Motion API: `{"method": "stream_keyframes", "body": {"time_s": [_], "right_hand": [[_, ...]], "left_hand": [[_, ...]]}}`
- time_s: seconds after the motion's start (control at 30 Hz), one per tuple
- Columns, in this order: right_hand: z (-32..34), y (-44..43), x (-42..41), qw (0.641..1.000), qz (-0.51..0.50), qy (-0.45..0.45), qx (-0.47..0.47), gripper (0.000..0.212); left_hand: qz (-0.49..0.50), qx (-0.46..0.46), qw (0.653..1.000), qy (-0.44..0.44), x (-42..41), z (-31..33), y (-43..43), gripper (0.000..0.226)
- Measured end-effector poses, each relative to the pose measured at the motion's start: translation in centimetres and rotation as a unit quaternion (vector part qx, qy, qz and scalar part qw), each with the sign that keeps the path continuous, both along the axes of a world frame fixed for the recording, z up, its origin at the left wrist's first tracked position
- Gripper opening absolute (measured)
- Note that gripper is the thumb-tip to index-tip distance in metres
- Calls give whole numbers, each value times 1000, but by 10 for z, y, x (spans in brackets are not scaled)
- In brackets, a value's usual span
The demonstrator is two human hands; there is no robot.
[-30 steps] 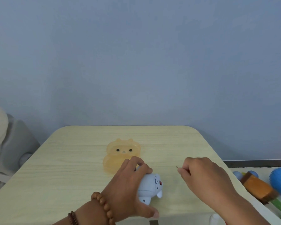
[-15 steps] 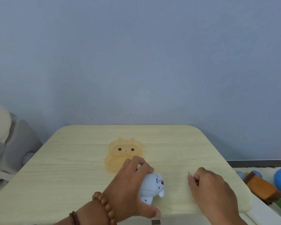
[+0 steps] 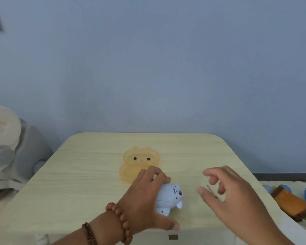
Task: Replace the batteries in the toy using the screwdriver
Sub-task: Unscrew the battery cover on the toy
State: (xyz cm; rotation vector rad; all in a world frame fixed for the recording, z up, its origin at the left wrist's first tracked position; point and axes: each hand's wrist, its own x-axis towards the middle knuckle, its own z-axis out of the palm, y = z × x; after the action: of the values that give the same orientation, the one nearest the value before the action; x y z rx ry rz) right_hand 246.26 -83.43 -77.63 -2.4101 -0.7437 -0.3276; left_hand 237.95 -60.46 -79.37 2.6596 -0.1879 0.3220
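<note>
Two grips — left (image 3: 145, 197) clasps toy (image 3: 168, 198), right (image 3: 237, 197) spread, perhaps over screwdriver (image 3: 209, 188).

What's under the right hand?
A thin metal screwdriver shaft pokes out between thumb and fingers, above the pale wooden table. Its handle is covered by the right hand.

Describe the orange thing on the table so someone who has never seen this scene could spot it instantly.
Start at the pale wooden table against the blue wall. Near its middle, just beyond the left hand gripping the pale blue toy, lies the bear-shaped container. It alone is translucent orange, with two dark dot eyes.
</note>
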Motion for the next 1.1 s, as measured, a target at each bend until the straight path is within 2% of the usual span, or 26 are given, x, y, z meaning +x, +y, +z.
{"method": "stream_keyframes", "body": {"time_s": [0.07,0.1,0.2,0.33,0.43,0.6,0.73,1.1], "right_hand": [[6,7,-7,985,119,123,20,52],[4,12,-8,975,156,157,2,62],[-9,26,-3,968,181,169,-37,79],[-14,36,2,963,158,219,20,58],[-15,36,2,950,153,268,50,56],[-17,36,4,945,139,291,54,59],[-19,36,3,947,130,287,67,56],[-13,36,2,945,118,300,55,56]], "left_hand": [[-3,6,1000,0,1,-1,1,97],[-5,13,1000,-4,1,-1,2,98],[-9,24,1000,-6,2,-1,3,100],[-7,15,1000,3,3,-2,3,101],[-7,-1,1000,9,2,0,2,96],[59,-43,997,0,9,10,-14,50],[116,17,993,0,19,16,-28,35],[183,26,978,99,31,39,-45,29]]}}
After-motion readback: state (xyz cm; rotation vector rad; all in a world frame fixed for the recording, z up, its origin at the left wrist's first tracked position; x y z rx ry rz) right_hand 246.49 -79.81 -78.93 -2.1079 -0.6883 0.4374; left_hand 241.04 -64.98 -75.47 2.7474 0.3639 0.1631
